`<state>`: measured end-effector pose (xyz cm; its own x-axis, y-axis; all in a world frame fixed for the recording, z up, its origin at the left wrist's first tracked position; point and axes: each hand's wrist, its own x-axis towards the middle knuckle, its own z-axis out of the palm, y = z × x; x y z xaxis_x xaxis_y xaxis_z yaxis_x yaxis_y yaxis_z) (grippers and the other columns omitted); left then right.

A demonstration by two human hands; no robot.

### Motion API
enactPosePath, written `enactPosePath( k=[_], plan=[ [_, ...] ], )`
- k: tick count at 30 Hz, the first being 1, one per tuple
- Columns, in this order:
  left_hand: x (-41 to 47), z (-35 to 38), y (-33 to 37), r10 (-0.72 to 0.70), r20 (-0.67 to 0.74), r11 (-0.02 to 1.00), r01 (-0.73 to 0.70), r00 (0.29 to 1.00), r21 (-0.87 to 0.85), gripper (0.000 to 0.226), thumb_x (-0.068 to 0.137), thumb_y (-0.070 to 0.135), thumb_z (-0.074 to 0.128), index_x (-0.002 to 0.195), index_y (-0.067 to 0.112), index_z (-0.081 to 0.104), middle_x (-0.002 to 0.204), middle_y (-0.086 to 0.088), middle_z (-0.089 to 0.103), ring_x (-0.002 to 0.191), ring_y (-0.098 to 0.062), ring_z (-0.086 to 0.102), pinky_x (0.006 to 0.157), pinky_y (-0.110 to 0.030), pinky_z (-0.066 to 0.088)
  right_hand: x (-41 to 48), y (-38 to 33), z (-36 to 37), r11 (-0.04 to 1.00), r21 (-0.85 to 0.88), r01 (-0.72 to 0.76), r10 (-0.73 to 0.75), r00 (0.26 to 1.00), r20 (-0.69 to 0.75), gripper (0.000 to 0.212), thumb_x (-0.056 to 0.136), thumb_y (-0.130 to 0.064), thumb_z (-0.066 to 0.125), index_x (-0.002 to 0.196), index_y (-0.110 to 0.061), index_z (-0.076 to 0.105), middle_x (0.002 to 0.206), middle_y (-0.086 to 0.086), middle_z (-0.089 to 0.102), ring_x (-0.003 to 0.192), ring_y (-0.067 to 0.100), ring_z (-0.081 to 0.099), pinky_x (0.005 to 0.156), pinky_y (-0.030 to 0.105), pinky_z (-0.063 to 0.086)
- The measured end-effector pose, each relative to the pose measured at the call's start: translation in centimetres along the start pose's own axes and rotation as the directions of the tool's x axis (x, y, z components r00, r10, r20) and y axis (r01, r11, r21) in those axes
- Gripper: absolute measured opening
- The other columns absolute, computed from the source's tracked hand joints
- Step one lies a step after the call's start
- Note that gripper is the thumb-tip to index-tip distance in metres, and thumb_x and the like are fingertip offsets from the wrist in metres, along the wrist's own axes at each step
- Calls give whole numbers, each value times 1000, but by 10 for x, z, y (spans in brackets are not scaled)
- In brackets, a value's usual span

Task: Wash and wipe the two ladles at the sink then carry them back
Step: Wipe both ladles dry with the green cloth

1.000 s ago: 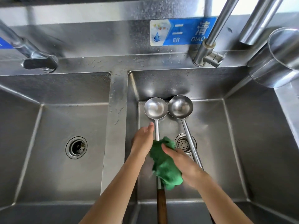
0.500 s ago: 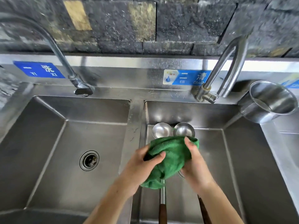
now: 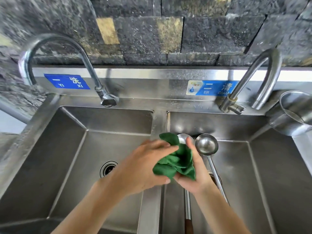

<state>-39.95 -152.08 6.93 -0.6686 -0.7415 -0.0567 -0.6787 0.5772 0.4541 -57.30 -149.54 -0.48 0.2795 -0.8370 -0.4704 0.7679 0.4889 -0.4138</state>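
Observation:
Two steel ladles lie side by side in the right sink basin [image 3: 270, 174], bowls toward the back wall. The right ladle [image 3: 206, 144] shows its whole bowl and a thin handle running toward me. The left ladle [image 3: 182, 139] is mostly hidden; only part of its bowl and its lower handle with a wooden grip show. A crumpled green cloth [image 3: 177, 162] is held above the basin between both hands. My left hand [image 3: 143, 168] grips it from the left, my right hand [image 3: 195, 173] from underneath and the right.
The left basin [image 3: 70, 157] with its drain lies beside the divider. Two curved taps rise from the back ledge, the left tap [image 3: 99, 88] and the right tap [image 3: 236, 100]. A steel pot [image 3: 293, 114] sits on the right rim.
The view has lifted from the basin to the taps and wall. The cloth came off the ladle handle and both hands now bunch it together above the ladles.

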Motion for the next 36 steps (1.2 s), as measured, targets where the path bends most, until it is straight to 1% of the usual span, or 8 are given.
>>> enactPosePath(
  k=[5,10,14,17,23,28,33,36],
  plan=[
    [-12,-29,-33,-238,-134,902,167,962,-399,52,73,12,83,117,36,69,112,19,69,105,5,62,93,-14,46,12,14,-18,1000,0,30,-30,998,46,70,96,-38,63,150,0,41,156,27,40,145,41,38,120,51,31],
    [-13,-15,-63,-514,2,405,245,858,-881,34,78,-3,76,100,22,77,95,-3,75,87,-18,69,83,-37,55,23,14,-41,991,-123,52,-62,995,-75,46,84,-15,70,127,0,64,131,28,62,114,35,60,100,46,49],
    [-2,41,-95,-752,148,55,285,642,-957,24,82,2,73,104,13,74,92,-8,74,86,-26,69,81,-42,56,39,18,-53,908,-412,69,-198,939,-280,41,84,-16,76,113,10,64,106,32,68,91,32,64,73,33,60],
    [-4,84,-121,-718,285,-60,352,635,-934,51,71,19,84,118,8,66,99,-7,75,89,-21,72,75,-32,57,49,26,-64,816,-578,-13,-286,859,-424,37,92,-29,71,109,4,70,96,18,78,79,28,73,66,31,60],
    [-21,127,-145,-549,431,95,566,716,-819,49,76,30,82,121,22,64,111,-4,74,106,-19,69,94,-39,53,43,49,-76,708,-688,-161,-212,881,-423,56,81,-62,68,131,-37,58,116,-7,71,100,4,71,80,27,56],
    [-13,136,-149,-690,328,68,509,645,-858,12,88,8,70,99,3,71,90,-21,75,93,-46,67,79,-47,54,45,68,-69,627,-778,-50,-358,868,-344,7,90,-26,76,89,-19,75,87,8,79,83,22,76,83,51,60],
    [-2,130,-147,-669,293,236,569,683,-788,33,87,-5,63,107,20,72,97,-2,76,98,-26,70,87,-43,56,37,70,-76,612,-764,-204,-203,893,-401,37,85,-57,67,103,-26,76,95,2,80,94,17,75,89,42,61],
    [7,113,-126,-759,-24,417,457,651,-786,52,85,-13,56,122,22,64,114,4,69,108,-15,65,93,-33,51,13,58,-101,492,-825,-278,-290,841,-456,47,80,-73,63,108,-38,74,96,-16,78,94,1,71,93,35,58]
  ],
)
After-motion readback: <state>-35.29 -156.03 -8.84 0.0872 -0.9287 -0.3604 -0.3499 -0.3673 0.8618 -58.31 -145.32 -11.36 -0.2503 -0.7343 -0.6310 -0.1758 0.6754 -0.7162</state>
